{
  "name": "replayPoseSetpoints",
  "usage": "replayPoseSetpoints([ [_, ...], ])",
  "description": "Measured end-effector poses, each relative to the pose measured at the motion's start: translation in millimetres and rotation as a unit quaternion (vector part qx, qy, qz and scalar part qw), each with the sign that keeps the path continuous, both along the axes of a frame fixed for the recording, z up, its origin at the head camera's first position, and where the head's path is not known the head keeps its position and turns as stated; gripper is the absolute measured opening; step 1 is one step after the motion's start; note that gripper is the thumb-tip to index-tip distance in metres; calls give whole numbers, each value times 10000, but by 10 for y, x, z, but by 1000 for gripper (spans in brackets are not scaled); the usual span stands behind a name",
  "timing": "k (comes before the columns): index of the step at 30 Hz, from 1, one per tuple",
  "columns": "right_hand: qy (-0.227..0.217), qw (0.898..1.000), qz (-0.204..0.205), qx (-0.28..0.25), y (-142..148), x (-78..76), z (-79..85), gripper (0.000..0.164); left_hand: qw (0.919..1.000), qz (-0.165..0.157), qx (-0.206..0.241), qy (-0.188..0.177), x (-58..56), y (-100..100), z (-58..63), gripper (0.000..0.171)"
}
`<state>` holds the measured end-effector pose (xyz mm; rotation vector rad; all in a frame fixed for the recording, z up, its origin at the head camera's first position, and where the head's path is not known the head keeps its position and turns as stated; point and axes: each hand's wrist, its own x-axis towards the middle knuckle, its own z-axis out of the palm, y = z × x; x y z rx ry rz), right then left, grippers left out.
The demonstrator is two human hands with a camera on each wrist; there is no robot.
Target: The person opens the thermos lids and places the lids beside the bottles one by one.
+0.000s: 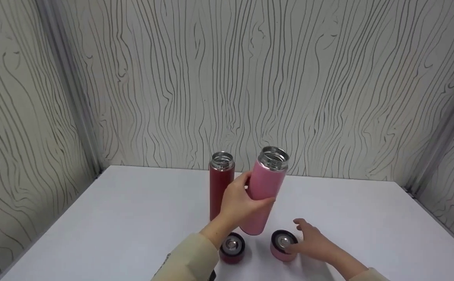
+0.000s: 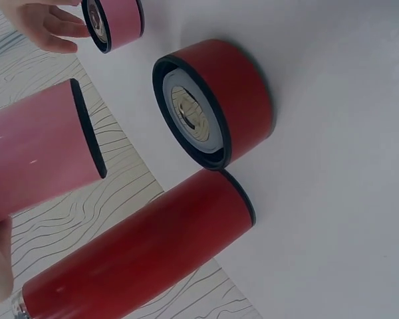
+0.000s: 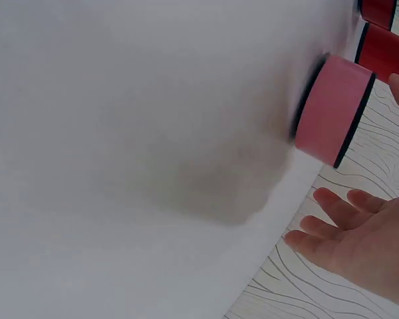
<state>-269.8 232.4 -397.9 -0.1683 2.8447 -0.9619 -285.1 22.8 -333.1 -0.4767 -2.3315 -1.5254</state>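
My left hand (image 1: 236, 203) grips an uncapped pink thermos bottle (image 1: 265, 182) around its body. The bottle tilts to the right, its bare steel mouth uppermost and its base lifted in the left wrist view. My right hand (image 1: 316, 244), fingers spread and slightly bent, is beside the pink lid (image 1: 278, 252); the thumb overlaps that lid in the head view. The pink lid rests on the table with its inner side up. Behind my left hand an uncapped red thermos bottle (image 1: 219, 187) stands upright. Its matching red lid (image 2: 243, 100) lies inner side up, partly covered by my left sleeve in the head view.
The white table (image 1: 141, 218) carries both lids and the red bottle. Wood-grain patterned panels (image 1: 195, 86) close in the back and both sides, with metal strips (image 1: 70, 89) at the corners. A small black object (image 1: 212, 275) shows beside my left sleeve.
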Motion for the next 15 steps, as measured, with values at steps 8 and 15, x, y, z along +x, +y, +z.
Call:
replayPoseSetpoints([
  [8,284,9994,-128,129,240,51,188,78,9995,9,325,-55,-143,167,-50,55],
  [15,327,9991,-172,226,386,58,262,74,9978,119,605,-263,-294,299,-132,57],
])
